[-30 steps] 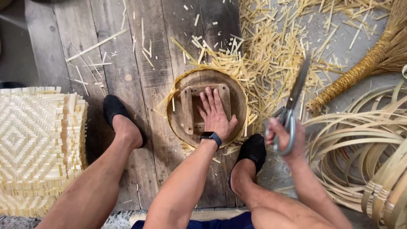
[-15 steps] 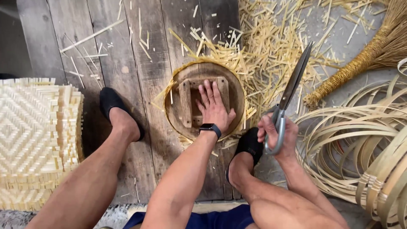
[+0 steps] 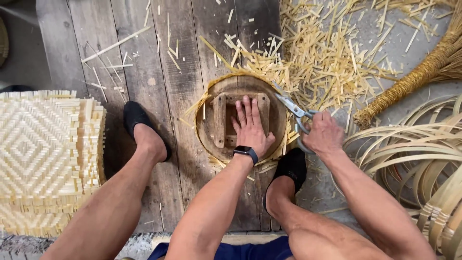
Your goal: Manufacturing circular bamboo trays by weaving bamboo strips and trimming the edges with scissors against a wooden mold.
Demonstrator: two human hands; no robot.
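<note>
Since the earlier frame my right hand (image 3: pixel 323 135) has come down and in, and the scissors (image 3: pixel 292 111) that pointed up and away now sit low, with their blades right at the right edge of the round wooden mold (image 3: pixel 240 118). My right hand is curled shut around the scissor handles. The blades look a little open, and their tips touch the thin woven rim (image 3: pixel 284 144) that sticks out around the mold.

My left hand (image 3: pixel 251 127) is spread flat, fingers pointing away from me, and it presses down on the middle of the mold (there is a black watch (image 3: pixel 246 152) on that wrist). The mold lies on the wooden floor (image 3: pixel 163 72), between my two feet in black shoes (image 3: pixel 139 120).

Lots of cut straw bits (image 3: pixel 327 53) lie on the floor past the mold and to its right. A broom (image 3: pixel 414 79) lies at the far right edge. Bent bamboo strips (image 3: pixel 418 154) are piled just beside my right arm. A stack of woven mats (image 3: pixel 45 154) sits near the left edge, beside my left leg.
</note>
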